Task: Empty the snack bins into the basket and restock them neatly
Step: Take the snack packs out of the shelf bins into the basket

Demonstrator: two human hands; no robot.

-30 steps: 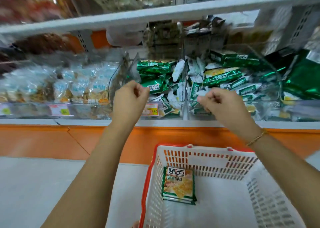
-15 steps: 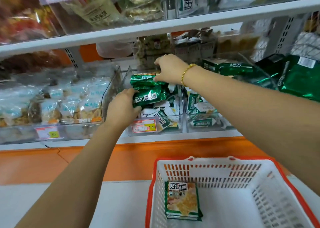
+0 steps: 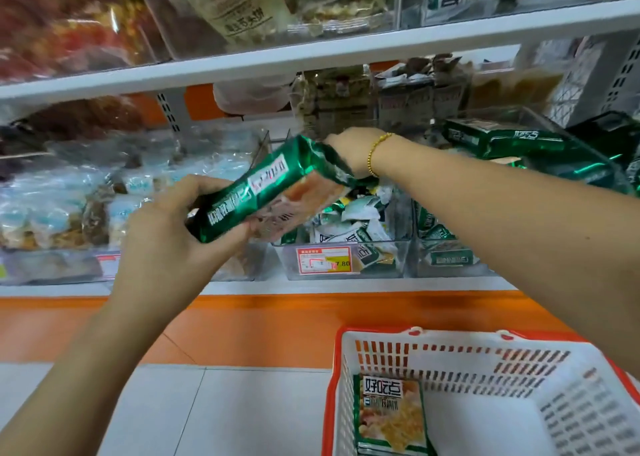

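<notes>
Two hands at one green snack packet [image 3: 263, 192], held up in front of the bins.

The left hand [image 3: 166, 227] grips the packet's near end, fingers and thumb curled round it. The packet tilts up toward the right hand [image 3: 349, 150], which sits at the far crimped end with its fingers hidden behind the wrapper, so I cannot tell whether it grips. The packet hangs in the air just above the clear bin [image 3: 398, 265] with the price tag [image 3: 323, 261], where loose packets lie heaped. Down on the floor, the white, red-rimmed basket [image 3: 450, 355] holds a flat packet [image 3: 391, 414] near its left wall.
</notes>
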